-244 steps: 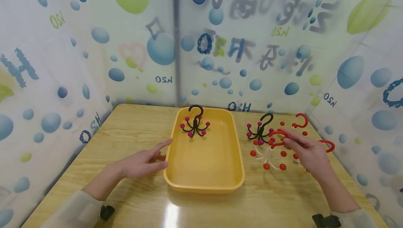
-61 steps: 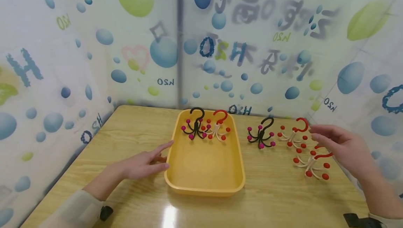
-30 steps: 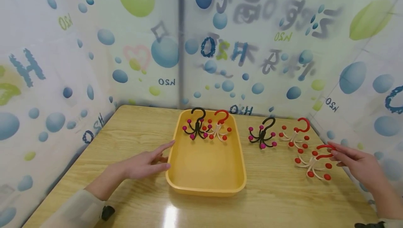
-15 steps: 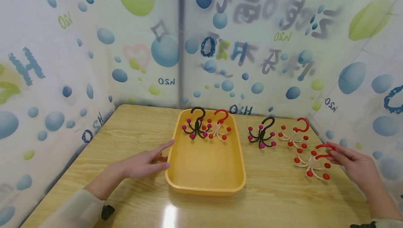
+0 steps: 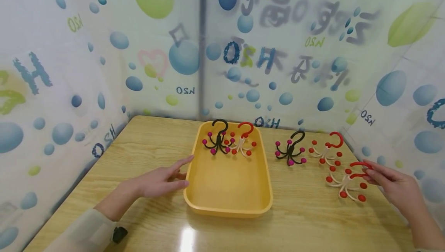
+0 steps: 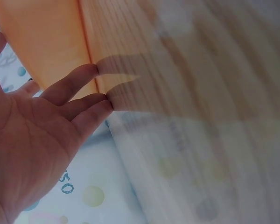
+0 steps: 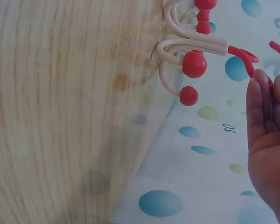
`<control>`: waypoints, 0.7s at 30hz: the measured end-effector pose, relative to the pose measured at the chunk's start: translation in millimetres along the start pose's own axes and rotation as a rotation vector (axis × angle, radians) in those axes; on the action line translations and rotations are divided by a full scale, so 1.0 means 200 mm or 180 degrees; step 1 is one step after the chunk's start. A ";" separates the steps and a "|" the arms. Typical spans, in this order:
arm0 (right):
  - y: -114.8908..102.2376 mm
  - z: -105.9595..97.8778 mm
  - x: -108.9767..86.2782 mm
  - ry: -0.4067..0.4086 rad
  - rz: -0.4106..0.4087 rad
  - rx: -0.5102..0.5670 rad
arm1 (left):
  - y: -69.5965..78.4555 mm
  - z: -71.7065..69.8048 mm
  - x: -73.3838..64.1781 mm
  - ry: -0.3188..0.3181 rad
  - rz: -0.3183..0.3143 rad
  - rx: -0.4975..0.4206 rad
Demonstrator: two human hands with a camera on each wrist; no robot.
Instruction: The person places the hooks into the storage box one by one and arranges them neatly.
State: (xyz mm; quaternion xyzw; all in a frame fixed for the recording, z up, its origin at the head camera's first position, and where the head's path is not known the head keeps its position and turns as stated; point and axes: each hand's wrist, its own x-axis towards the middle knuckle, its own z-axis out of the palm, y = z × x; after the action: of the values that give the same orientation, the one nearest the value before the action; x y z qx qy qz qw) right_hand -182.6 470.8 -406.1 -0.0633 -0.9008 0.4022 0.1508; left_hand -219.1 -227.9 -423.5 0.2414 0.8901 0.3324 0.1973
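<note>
My right hand (image 5: 394, 184) pinches the red hook of a cream claw hanger (image 5: 346, 182), a several-armed hook hanger with red ball tips. In the right wrist view, the arms of this hanger (image 7: 193, 43) are at the wooden table, its hook between thumb and fingers. My left hand (image 5: 158, 182) touches the left wall of a yellow tray (image 5: 227, 184) with extended fingers. At the tray's far end sit a black claw hanger (image 5: 218, 140) with pink tips and a red-hooked cream one (image 5: 242, 142), side by side.
Right of the tray stand another black claw hanger (image 5: 290, 149) and another red-hooked cream one (image 5: 326, 152), close behind the one I hold. The wooden table (image 5: 295, 221) meets patterned curtains (image 5: 278, 51) at the back and both sides.
Eight seconds ago, my right hand held a red-hooked claw hanger right of the tray; that hanger now lies in the tray. The hand has since moved right and gripped another's hook. Left hand stays.
</note>
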 end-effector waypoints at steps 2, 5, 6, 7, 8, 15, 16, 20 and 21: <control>-0.02 0.00 -0.01 -0.0009 0.0029 -0.0041 | 0.00 0.00 0.00 -0.0002 -0.0007 -0.0009; -0.05 0.00 -0.03 -0.0036 0.0024 -0.0066 | 0.00 0.00 0.00 0.0004 -0.0008 -0.0015; -0.06 0.00 -0.04 -0.0050 0.0038 -0.0060 | 0.00 0.00 0.00 0.0009 -0.0008 -0.0010; -0.08 0.00 -0.04 -0.0062 0.0047 -0.0073 | 0.00 0.00 0.00 0.0009 -0.0003 -0.0009; -0.10 0.01 -0.05 -0.0071 0.0063 -0.0077 | 0.00 0.00 0.00 0.0012 0.0001 -0.0004; -0.24 0.03 -0.12 -0.0200 -0.0016 -0.0015 | 0.01 0.00 0.00 0.0008 0.0003 -0.0010; -0.26 0.03 -0.12 -0.0221 -0.0028 0.0039 | 0.01 0.00 -0.01 0.0007 -0.0004 -0.0013; -0.35 0.06 -0.14 -0.0271 -0.0122 0.0262 | 0.02 0.00 -0.01 0.0002 -0.0027 -0.0020; -0.37 0.07 -0.15 -0.0268 -0.0148 0.0327 | 0.02 0.00 -0.01 -0.0001 -0.0029 -0.0023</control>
State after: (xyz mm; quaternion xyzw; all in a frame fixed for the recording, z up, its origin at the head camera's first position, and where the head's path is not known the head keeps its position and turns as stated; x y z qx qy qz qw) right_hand -158.7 404.9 -365.8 -0.0175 -0.8857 0.4467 0.1251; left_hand -216.7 -226.4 -420.8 0.2366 0.8900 0.3347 0.1998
